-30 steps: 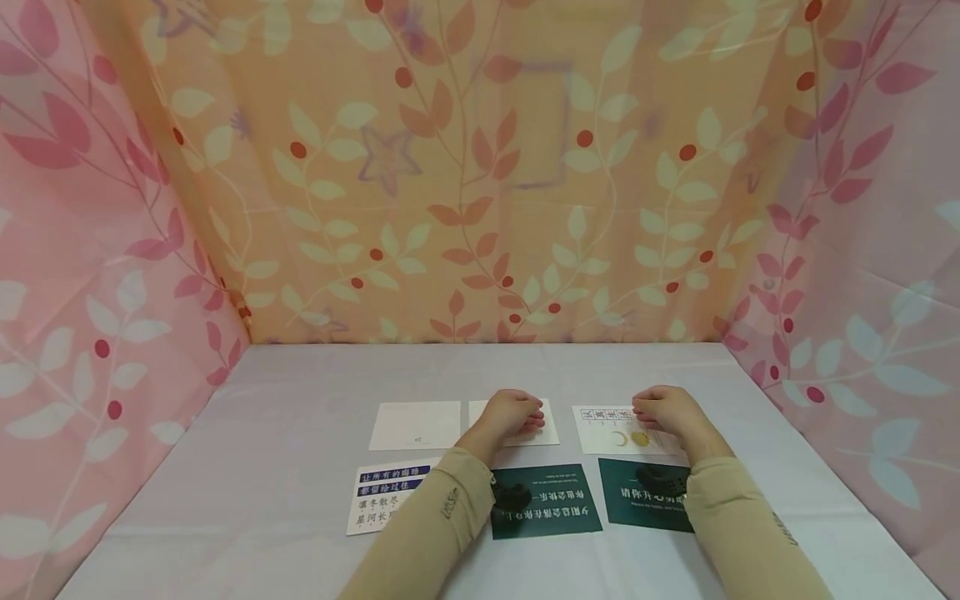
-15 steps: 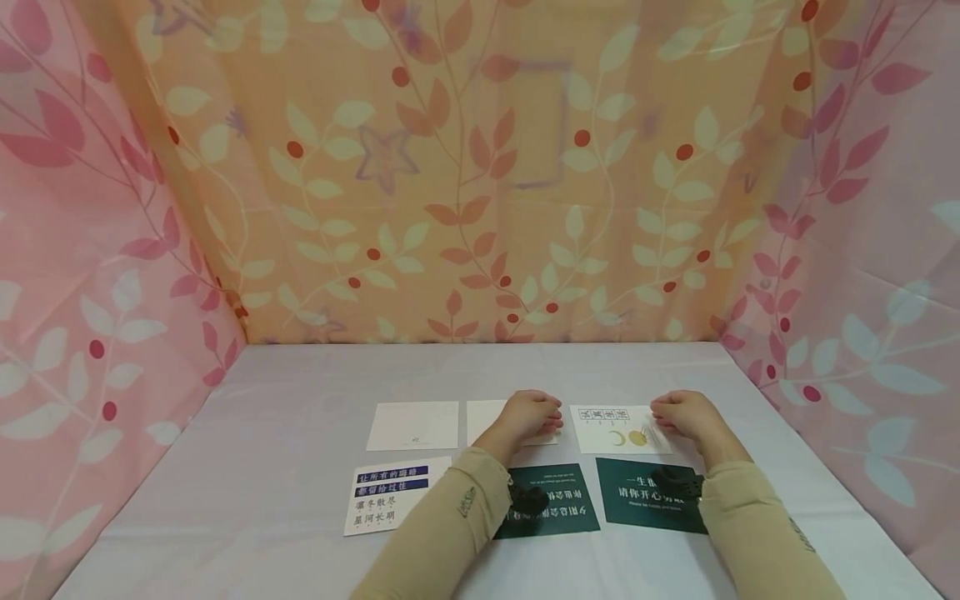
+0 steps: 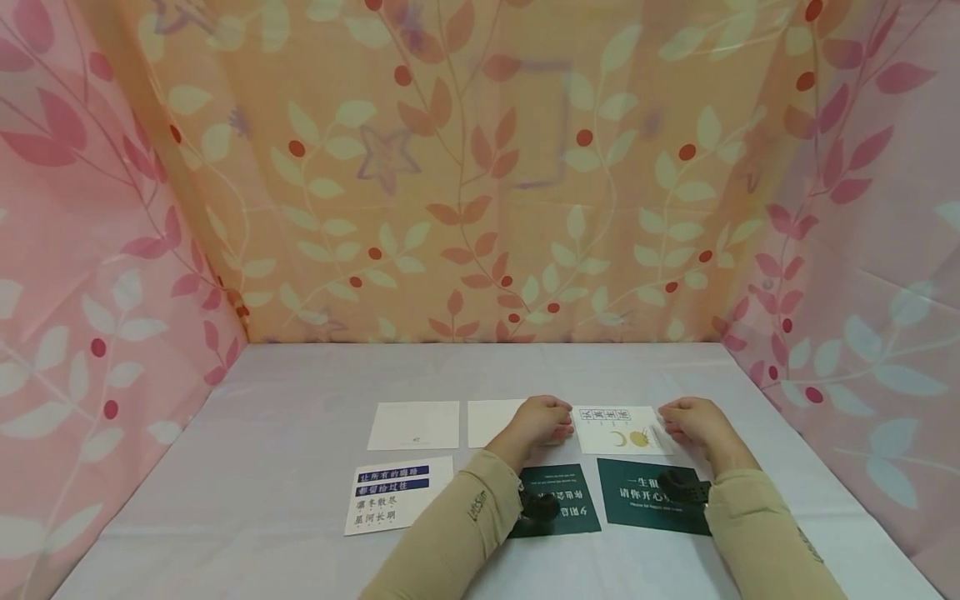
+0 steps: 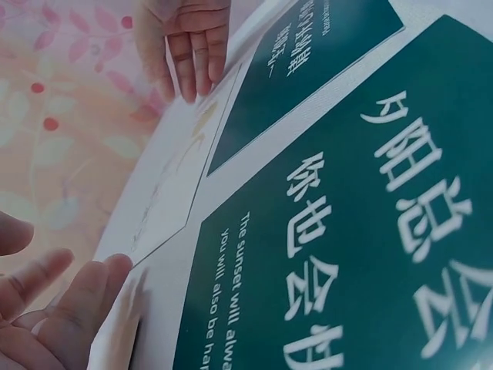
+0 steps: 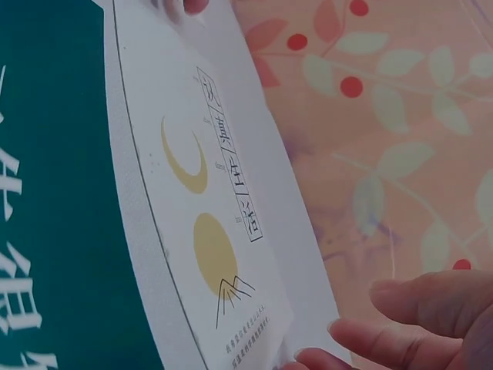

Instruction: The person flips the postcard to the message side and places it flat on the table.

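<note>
Moon card: the white card with a yellow moon and sun [image 3: 619,432] is lying flat in the far row, at the right end, between the two hands.
Left hand: the left hand [image 3: 538,422] is reaching over the middle white card [image 3: 489,418], its fingertips sitting at the moon card's left edge; its grip is loose, thumb and fingers apart, and is holding nothing.
Right hand: the right hand [image 3: 699,423] is resting at the moon card's right edge; its grip is slack, thumb standing away from the fingers, and is holding nothing. Whether the fingertips are quite touching the card, I cannot tell.
Far row, left: a nearly blank white card [image 3: 413,423] is lying there with a small mark near its bottom edge.
Near row: a card with blue bands [image 3: 397,495] is lying at the left, a green card [image 3: 573,496] in the middle, partly under the left forearm, and another green card [image 3: 637,498] at the right.
Sleeves: tan sleeves [image 3: 450,529] are covering both forearms.
Tabletop: the white tabletop [image 3: 225,492] is carrying all six cards.
Backdrop: leaf-printed cloth [image 3: 465,242] is hanging behind.
</note>
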A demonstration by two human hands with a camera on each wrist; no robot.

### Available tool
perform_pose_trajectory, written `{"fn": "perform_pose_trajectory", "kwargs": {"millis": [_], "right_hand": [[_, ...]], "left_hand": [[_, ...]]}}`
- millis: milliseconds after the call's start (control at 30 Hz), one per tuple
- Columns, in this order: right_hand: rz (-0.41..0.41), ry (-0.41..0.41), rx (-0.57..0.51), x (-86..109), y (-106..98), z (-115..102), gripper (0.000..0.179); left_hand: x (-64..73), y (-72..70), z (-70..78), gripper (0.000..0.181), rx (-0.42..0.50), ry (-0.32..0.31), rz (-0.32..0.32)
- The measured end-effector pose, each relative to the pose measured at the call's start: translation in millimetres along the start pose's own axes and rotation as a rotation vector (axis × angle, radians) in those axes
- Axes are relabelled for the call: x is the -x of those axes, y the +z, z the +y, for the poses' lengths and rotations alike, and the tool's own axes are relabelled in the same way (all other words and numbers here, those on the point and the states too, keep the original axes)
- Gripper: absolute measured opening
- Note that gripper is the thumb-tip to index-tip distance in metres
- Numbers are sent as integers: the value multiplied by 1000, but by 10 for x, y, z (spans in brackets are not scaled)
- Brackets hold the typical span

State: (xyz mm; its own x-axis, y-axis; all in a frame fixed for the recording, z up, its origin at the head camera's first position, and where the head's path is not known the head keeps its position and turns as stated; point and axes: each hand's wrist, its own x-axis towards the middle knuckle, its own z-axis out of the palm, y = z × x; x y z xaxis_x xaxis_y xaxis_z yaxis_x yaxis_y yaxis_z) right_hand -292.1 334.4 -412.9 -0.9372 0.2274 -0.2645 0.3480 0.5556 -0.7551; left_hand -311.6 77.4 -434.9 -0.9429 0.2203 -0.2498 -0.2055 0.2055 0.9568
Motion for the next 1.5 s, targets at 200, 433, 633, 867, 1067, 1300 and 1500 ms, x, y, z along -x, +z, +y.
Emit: {"fn": "perform_pose_trajectory", "kwargs": {"millis": [200,433,633,867,1067,1300,1500], "right_hand": [[-8,35,16,-14,10,44,45],[5,58,0,-17,24,57,46],[23,94,-14,-35,37,38,43],[2,69,-31,-27,47,72,42],[1,57,-34,-11,37,69,40],[3,66,-23,-14,36,71,38],[-3,84,-10,-2,34,65,38]], "left_hand": [[0,24,-8,22,-17,-22,-3],[20,71,-26,29,55,-24,16],[39,84,-10,37,108,-38,40],[27,88,-10,37,125,-64,48],[2,96,-34,37,143,-63,49],[-35,104,-74,24,132,-42,38],[-58,144,-103,23,9,11,72]]}}
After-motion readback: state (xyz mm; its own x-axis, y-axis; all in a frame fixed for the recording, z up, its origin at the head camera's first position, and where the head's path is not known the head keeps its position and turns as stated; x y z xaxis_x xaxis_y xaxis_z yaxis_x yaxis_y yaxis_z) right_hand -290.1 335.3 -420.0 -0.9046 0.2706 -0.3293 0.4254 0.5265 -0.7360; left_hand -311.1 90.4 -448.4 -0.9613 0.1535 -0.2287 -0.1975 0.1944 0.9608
